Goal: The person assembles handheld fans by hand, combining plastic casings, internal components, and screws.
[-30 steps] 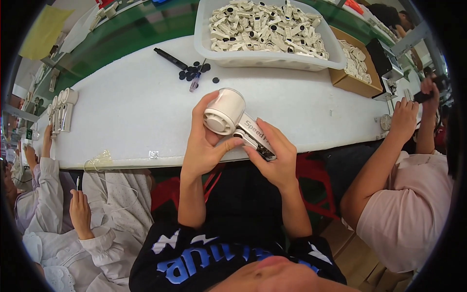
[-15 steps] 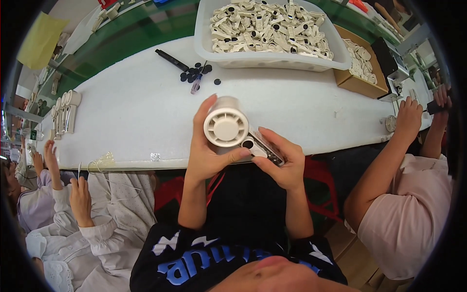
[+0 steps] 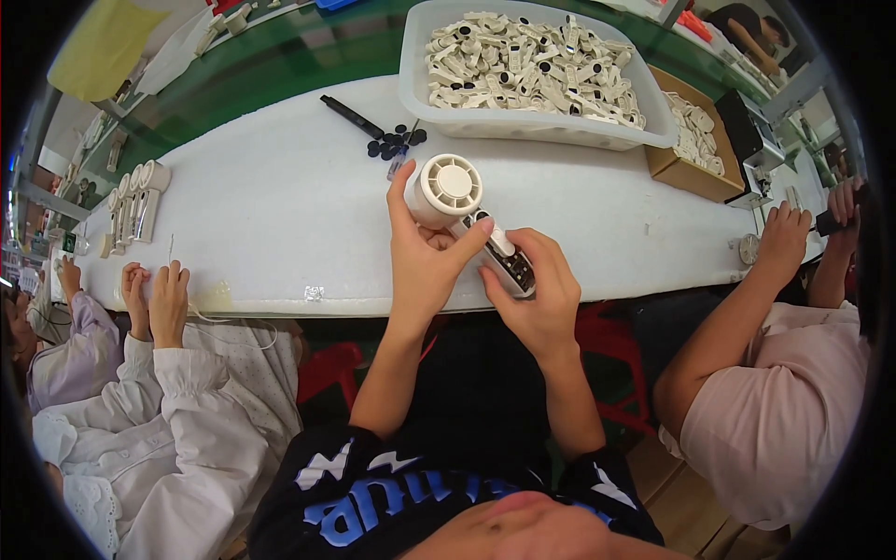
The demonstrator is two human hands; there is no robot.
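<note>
Handheld fan (image 3: 455, 184), cream-white with its handle laid open, is held up over the near side of the desk (image 3: 280, 215). From where I stand, that white-topped desk is the biggest thing around. Near its far edge sits a translucent tub (image 3: 560, 129) heaped with pale parts (image 3: 537, 70), and just beside it a smaller cardboard box (image 3: 686, 173) of white pieces (image 3: 691, 131). Similar fans (image 3: 140, 205) are lined up at the left end. The left hand (image 3: 420, 266) curls round the fan's head, thumb pressed on the upper handle; the right hand (image 3: 543, 289) pinches the lower handle between thumb and fingers. Farther in lie a slim black tool (image 3: 352, 117) and a screwdriver (image 3: 398, 162), partly hidden by the left fingertips. Between the hands, a narrow white piece (image 3: 501, 244) rests along the dark innards (image 3: 515, 271). Smallest are the black discs (image 3: 396, 140), clustered by the screwdriver.
</note>
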